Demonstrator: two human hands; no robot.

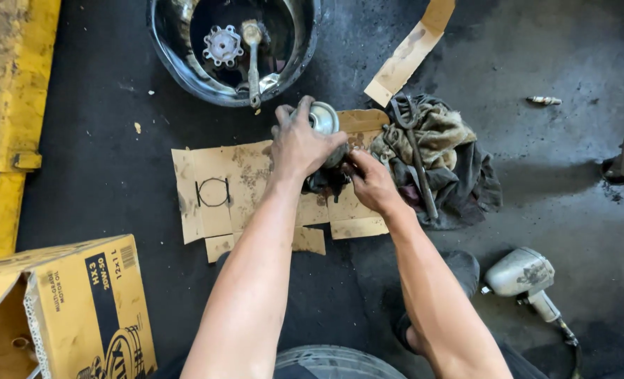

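Observation:
My left hand [299,144] grips a round grey metal part [324,117] from above, over a flattened piece of stained cardboard [242,189] on the dark floor. My right hand [372,181] holds the dark lower end of the same part from the right side, fingers curled around it. The part's underside is hidden by both hands. A thin wire ring [213,191] lies on the cardboard to the left of my hands.
A black basin [164,42] at the top holds a gear-like metal piece [223,45] and a ratchet tool [253,60]. Dirty rags with a tool [431,151] lie right of the cardboard. An impact wrench [526,277] lies lower right, a yellow carton [80,309] lower left.

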